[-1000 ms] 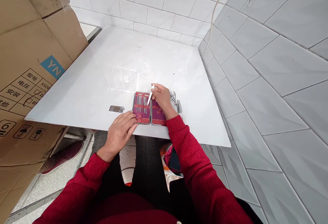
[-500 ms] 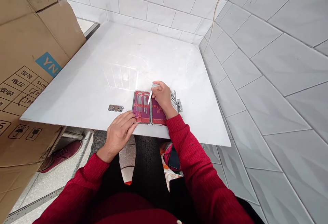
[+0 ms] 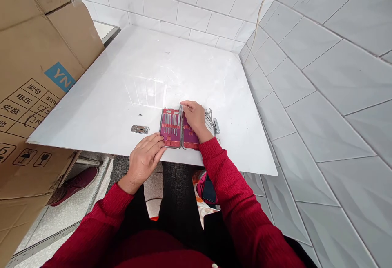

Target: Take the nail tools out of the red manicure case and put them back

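An open manicure case (image 3: 175, 140) with a red and purple lining lies near the front edge of the white board. Slim metal tools (image 3: 167, 123) stand side by side under a red strap in its left half. My left hand (image 3: 145, 156) grips that half's lower left corner, fingertips on the edge. Above the hinge, my right hand (image 3: 195, 117) pinches the top of a flat silver nail file (image 3: 179, 115) between thumb and fingers. The file points down at the tool row's right end; whether its tip is under the strap I cannot tell. My right hand and wrist partly cover the case's right half.
Nail clippers (image 3: 140, 129) lie left of the case. To its right are nippers (image 3: 209, 116) and another clipper (image 3: 217, 126). A big cardboard box (image 3: 33, 55) stands at the left; a tiled wall (image 3: 330, 108) rises at the right.
My right hand has shifted the nail file slightly, from tilted to nearly upright, in line with the other tools. My left hand keeps its place on the case.
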A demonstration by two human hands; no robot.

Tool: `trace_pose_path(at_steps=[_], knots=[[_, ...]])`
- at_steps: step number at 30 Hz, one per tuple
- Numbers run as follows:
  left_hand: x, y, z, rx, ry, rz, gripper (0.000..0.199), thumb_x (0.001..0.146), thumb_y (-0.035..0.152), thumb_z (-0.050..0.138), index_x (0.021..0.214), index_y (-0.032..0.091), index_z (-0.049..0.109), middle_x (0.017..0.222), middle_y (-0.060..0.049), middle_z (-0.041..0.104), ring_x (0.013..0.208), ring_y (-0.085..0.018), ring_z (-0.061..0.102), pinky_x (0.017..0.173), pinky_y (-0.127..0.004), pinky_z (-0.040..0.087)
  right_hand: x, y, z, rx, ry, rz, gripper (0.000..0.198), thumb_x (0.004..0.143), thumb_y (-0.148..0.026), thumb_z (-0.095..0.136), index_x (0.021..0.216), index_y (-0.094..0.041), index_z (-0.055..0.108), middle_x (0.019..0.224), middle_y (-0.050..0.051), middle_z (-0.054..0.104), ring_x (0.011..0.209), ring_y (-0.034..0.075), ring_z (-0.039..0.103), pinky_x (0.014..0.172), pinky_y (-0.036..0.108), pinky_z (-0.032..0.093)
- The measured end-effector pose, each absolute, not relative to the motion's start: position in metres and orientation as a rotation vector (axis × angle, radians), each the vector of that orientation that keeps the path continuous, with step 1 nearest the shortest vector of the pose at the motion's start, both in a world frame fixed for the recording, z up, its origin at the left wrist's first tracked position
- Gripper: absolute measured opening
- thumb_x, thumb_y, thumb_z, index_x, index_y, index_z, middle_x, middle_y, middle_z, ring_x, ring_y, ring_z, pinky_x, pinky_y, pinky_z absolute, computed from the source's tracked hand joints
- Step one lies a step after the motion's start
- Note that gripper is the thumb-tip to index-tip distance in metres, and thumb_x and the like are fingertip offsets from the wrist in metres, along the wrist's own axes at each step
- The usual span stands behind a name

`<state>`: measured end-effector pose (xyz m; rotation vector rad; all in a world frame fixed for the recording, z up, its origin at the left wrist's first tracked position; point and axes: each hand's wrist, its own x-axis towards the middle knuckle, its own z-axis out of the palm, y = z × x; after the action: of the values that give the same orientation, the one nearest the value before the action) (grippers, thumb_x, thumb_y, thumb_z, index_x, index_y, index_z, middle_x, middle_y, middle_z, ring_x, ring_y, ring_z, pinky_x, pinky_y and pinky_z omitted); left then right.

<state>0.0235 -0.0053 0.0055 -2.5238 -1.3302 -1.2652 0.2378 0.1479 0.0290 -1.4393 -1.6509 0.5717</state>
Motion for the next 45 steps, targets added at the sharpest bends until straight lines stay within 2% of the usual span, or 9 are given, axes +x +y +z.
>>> trace_pose_path(at_steps=[18, 31, 45], knots=[[0.022, -0.006, 0.007, -2.501, -1.329, -1.235, 0.012, 0.105, 0.022, 0.061, 0.113, 0.021, 0.070, 0.122, -0.008, 0.077, 0.126, -0.027, 0.070, 0.110, -0.045, 0.058, 0.228, 0.137, 0.035, -1.483, -1.772, 0.455, 0.030, 0.095, -0.010, 0.052, 0.097, -0.020, 0.080, 0.101, 0.006, 0.075, 0.095, 0.022, 0.067, 0.088, 0.036, 0.050], [0.022, -0.007, 0.005, -2.515, -1.363, -1.245, 0.014, 0.105, 0.023, 0.060, 0.114, 0.022, 0.071, 0.124, -0.006, 0.077, 0.128, -0.026, 0.069, 0.112, -0.045, 0.057, 0.225, 0.127, 0.034, -1.503, -1.923, 0.308, 0.025, 0.093, -0.014, 0.053, 0.082, -0.021, 0.074, 0.091, 0.004, 0.069, 0.083, 0.020, 0.061, 0.077, 0.033, 0.045], [0.021, -0.006, 0.003, -2.506, -1.331, -1.245, 0.015, 0.106, 0.022, 0.059, 0.116, 0.021, 0.070, 0.122, -0.008, 0.077, 0.126, -0.026, 0.070, 0.110, -0.046, 0.058, 0.223, 0.128, 0.040, -1.470, -1.796, 0.383, 0.024, 0.091, -0.015, 0.055, 0.090, -0.021, 0.078, 0.095, 0.005, 0.073, 0.083, 0.020, 0.064, 0.081, 0.034, 0.048]])
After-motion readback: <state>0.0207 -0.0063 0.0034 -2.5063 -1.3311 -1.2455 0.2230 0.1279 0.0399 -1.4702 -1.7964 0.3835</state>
